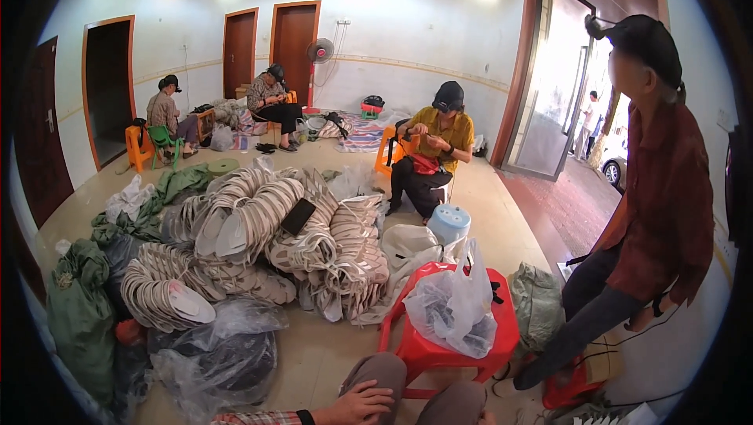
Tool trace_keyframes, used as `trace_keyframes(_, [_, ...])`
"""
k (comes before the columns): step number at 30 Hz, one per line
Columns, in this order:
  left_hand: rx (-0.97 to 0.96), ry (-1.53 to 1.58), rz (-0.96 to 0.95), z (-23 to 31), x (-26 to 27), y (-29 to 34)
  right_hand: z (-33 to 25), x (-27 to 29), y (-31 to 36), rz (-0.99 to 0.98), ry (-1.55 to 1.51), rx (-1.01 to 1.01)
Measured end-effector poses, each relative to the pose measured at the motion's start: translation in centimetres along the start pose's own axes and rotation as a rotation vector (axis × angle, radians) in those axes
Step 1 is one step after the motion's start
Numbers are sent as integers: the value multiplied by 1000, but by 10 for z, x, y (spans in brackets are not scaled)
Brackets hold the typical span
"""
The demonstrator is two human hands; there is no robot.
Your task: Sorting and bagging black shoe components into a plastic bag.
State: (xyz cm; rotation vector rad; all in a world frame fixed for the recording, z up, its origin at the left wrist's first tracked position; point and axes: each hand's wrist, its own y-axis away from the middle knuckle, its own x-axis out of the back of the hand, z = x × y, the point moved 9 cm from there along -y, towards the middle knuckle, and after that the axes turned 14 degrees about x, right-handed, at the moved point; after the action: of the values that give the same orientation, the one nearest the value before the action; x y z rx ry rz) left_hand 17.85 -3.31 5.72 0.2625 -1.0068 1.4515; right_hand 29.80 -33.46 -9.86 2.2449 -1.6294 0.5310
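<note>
My left hand [362,404] lies flat on my left knee [378,374], fingers stretched out, with nothing in it. A plaid cuff shows at its wrist. Only a sliver of my right hand [488,418] shows at the lower edge beside my other knee, its fingers hidden. Just ahead of my knees stands a red plastic stool [502,323], bearing a translucent plastic bag [455,311]. Left of it, bundles of beige shoe uppers [251,213] are heaped on the floor. On top of the heap rests a flat black phone-like object [298,216].
Green sacks [78,288] and clear plastic wrapping [223,362] lie at the left. A blue bucket-like container [449,223] stands beyond the stool. At the right, a person [659,166] stands near the open door [549,87]. Several seated people work farther back, one in yellow [455,131].
</note>
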Motion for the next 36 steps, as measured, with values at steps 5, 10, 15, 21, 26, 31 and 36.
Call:
trace_keyframes(5, [10,-4,-10,-4,0,1,3,-2,-3,24,-4,11])
trace_keyframes(10, [8,-4,-1,-1,3,0,-13,0,1,-18,46,-1])
trace_keyframes(15, [7,-4,-4,-1,3,-1,-11,-1,-1,-23,33,17])
trace_keyframes(21, [7,5,0,0,4,0,-24,-1,1,-31,16,52])
trace_keyframes(26, [3,7,4,3,5,0,-36,-2,7,-35,-1,81])
trace_keyframes(31, [9,13,4,-2,0,0,-47,-1,-1,-25,-15,123])
trace_keyframes(36, [7,9,5,2,1,4,-56,1,8,42,-66,172])
